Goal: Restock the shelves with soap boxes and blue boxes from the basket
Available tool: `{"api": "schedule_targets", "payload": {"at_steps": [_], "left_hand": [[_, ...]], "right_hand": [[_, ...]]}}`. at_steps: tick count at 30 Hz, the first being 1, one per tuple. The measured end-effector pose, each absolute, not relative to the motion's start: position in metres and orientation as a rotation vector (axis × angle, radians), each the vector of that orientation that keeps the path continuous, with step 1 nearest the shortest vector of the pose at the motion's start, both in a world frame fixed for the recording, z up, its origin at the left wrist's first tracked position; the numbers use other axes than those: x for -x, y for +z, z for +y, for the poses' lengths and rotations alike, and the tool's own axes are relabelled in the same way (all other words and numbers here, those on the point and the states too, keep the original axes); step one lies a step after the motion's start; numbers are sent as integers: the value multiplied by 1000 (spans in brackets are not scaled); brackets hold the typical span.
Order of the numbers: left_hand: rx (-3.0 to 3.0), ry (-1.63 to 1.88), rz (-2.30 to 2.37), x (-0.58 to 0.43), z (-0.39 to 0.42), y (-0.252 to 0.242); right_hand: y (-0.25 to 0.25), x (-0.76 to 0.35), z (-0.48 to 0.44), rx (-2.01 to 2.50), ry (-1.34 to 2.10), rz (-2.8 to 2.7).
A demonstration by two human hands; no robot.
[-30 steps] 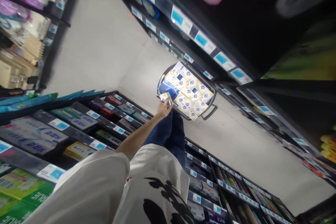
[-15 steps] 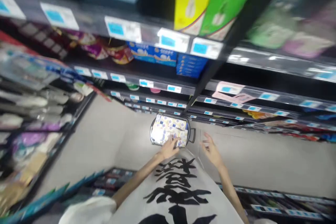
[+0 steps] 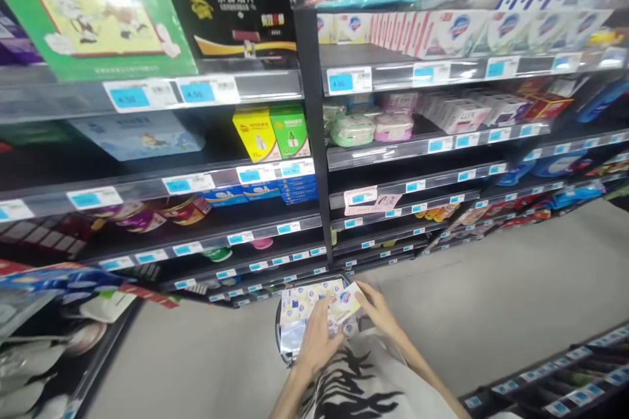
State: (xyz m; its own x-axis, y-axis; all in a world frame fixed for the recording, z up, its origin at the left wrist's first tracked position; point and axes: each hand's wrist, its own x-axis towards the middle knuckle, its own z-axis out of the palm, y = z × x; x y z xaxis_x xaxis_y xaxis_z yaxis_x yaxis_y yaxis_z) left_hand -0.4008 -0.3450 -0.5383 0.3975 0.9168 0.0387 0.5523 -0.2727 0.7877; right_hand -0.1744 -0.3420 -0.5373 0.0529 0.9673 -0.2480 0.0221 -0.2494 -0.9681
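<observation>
My right hand (image 3: 381,314) pinches a soap box (image 3: 345,301), white and pale yellow with a blue and red logo, by its right end. It is held tilted over a dark-rimmed basket (image 3: 278,334) standing low in front of me. Several similar pale yellow and white soap boxes (image 3: 307,294) fill the top of the basket. Over them lies my left hand (image 3: 318,340), fingers stretched and thumb apart, its fingertips close to the left end of the held box. Whether they touch that box I cannot tell.
Tall dark shelves (image 3: 309,78) with price tags rise ahead. Soap boxes (image 3: 457,33) line the upper right shelf; a green box (image 3: 108,19) stands upper left. Hanging utensils (image 3: 54,347) flank the left, and a low shelf (image 3: 555,373) lies at right. Grey floor (image 3: 491,281) runs between.
The view has swung up, showing more upper shelves. My right hand, apart from the basket before, has come in over it and now holds a soap box. My left hand stays over the basket.
</observation>
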Motion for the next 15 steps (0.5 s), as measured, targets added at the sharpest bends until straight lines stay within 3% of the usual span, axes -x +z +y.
{"api": "schedule_targets", "payload": {"at_steps": [9,15], "left_hand": [[-1520,1088,1284,403,-352,-516],[-1355,1129,1280,401,-352,-512]], "right_hand": [[-535,210,-365,1212,1486,-858],[-518,207,-372,1131,1504,-801]]}}
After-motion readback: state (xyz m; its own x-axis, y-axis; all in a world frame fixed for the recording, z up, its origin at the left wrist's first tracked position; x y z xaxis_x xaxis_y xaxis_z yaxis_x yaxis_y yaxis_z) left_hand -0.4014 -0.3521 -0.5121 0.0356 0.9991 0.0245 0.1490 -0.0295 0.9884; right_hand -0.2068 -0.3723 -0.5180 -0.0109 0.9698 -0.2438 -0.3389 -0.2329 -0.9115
